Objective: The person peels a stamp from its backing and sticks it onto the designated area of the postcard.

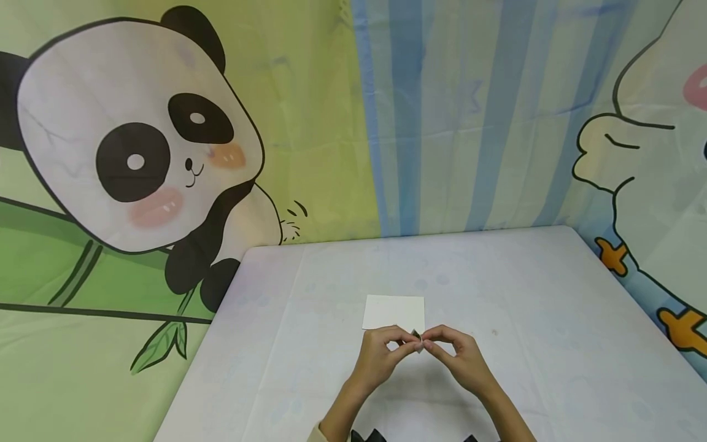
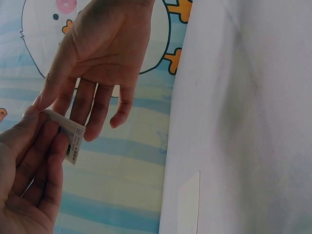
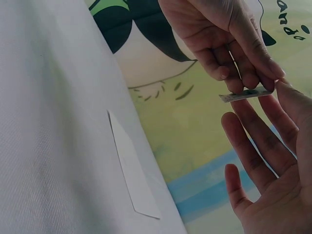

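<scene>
A small postage stamp (image 2: 74,139) with toothed edges, printed "80" and small lettering, is held up between both hands. My left hand (image 1: 377,355) pinches it between thumb and fingers, with the fingertips covering much of its face in the left wrist view. At the same end of the stamp, my right hand (image 1: 465,361) pinches its edge with thumb and forefinger, its other fingers spread loosely. Both thumb tips meet there in the right wrist view, where the stamp (image 3: 247,93) shows nearly edge-on.
Just beyond the hands, a blank white paper rectangle (image 1: 393,312) lies flat on the white-covered table (image 1: 309,288). Behind the table hangs a cloth backdrop (image 1: 309,123) with a panda, stripes and a white cartoon animal. Dark objects poke in at the bottom edge.
</scene>
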`<state>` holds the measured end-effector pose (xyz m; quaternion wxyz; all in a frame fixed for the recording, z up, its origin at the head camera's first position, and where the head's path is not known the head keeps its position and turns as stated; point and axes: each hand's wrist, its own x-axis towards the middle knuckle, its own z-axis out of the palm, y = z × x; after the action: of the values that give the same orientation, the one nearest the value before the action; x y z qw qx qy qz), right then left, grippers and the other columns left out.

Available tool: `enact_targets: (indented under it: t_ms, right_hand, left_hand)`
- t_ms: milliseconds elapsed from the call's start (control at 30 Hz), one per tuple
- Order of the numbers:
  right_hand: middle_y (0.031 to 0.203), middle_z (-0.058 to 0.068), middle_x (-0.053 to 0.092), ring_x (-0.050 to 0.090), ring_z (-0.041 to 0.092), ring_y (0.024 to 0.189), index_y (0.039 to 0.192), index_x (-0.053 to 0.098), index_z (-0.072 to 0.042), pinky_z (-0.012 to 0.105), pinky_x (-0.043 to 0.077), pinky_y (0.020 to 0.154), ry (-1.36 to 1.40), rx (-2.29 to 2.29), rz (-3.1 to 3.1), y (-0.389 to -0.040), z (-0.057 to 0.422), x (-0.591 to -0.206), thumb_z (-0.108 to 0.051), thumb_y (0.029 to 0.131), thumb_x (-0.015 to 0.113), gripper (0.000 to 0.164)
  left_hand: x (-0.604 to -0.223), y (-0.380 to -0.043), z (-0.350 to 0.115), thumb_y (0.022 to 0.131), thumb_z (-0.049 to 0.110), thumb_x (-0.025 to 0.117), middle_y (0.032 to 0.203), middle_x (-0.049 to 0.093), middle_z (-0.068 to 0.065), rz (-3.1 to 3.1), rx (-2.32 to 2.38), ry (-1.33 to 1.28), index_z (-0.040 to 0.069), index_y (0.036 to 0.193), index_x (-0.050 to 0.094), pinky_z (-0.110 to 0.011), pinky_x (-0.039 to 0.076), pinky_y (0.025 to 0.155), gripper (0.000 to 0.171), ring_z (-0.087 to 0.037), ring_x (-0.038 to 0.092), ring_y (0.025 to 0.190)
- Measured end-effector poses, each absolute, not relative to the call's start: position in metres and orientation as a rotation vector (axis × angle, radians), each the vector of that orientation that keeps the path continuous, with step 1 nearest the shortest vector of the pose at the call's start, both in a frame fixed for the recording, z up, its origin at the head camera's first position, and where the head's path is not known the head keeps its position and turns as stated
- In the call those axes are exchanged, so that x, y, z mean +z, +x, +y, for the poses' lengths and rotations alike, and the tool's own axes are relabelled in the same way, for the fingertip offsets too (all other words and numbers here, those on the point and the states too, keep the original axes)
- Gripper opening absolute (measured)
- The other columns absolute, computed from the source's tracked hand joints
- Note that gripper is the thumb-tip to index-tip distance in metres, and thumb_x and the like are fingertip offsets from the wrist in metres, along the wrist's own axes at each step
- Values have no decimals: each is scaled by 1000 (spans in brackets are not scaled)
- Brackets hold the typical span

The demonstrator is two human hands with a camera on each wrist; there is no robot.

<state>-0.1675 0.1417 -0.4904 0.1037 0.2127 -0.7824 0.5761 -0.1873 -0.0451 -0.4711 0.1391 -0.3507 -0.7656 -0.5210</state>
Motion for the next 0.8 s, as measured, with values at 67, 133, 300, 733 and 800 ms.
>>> enact_targets:
  t_ms: [67, 133, 300, 733, 800]
  right_hand:
    - [94, -8, 67, 60, 12, 94, 96, 66, -18, 41, 44, 87, 629, 1707, -2308, -168, 142, -491, -8, 90, 60, 13]
    - [94, -8, 67, 60, 12, 94, 96, 66, -17, 39, 44, 87, 635, 1716, -2305, -168, 143, -491, -8, 89, 60, 13]
    - [94, -7, 67, 60, 12, 93, 97, 66, -17, 31, 43, 88, 646, 1719, -2308, -169, 144, -494, -7, 89, 59, 14]
    - [94, -5, 67, 62, 12, 91, 98, 66, -16, 28, 45, 85, 685, 1731, -2281, -168, 143, -493, -4, 90, 58, 17]
    - [93, -5, 67, 62, 12, 91, 98, 66, -16, 28, 45, 85, 686, 1713, -2279, -168, 143, -492, -4, 90, 57, 17]
  left_hand:
    - [-472, -188, -45, 82, 20, 68, 77, 69, 3, -2210, -1524, -1014, 7, 80, 72, -18, 50, 59, 13, 0, 59, 66]
    - [-472, -188, -44, 81, 18, 69, 77, 69, 1, -2211, -1562, -1007, 6, 80, 72, -19, 50, 60, 12, -1, 59, 66]
    - [-463, -183, -43, 79, 8, 69, 76, 69, -5, -2195, -1596, -1009, 1, 78, 71, -21, 51, 60, 8, -7, 60, 65]
    - [-453, -178, -44, 79, 4, 69, 74, 69, -8, -2190, -1541, -1034, -2, 77, 70, -20, 50, 60, 6, -11, 61, 62]
    - [-461, -182, -44, 80, 7, 69, 74, 69, -5, -2193, -1548, -1025, 0, 78, 71, -19, 50, 59, 7, -9, 61, 62]
